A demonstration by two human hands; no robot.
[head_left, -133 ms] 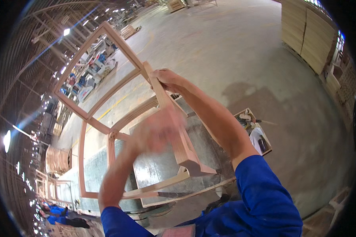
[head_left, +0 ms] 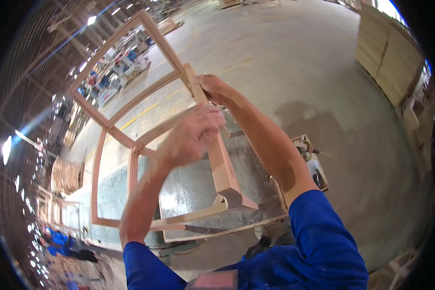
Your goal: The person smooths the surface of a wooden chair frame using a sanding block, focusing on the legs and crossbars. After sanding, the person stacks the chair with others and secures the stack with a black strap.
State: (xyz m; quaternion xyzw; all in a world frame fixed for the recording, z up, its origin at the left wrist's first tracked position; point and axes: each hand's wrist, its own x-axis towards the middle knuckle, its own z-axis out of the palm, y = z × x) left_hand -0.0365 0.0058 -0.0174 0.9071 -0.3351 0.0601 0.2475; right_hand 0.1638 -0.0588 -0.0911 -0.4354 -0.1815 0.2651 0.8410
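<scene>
On your left stands the wooden chair frame (head_left: pixel 120 135), and your left hand (head_left: pixel 197 129), blurred with fingers bent, is over the middle of its armrest (head_left: pixel 222 170); I cannot tell whether it grips anything. The armrest's long axis slants from the far upper left down toward your body, beneath that hand. Your right hand (head_left: pixel 214 89) is clamped around its far end, near the back post (head_left: pixel 162 43).

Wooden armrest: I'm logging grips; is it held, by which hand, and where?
The right hand holds the wooden armrest near its far end; left hand blurred, hold unclear.
</scene>
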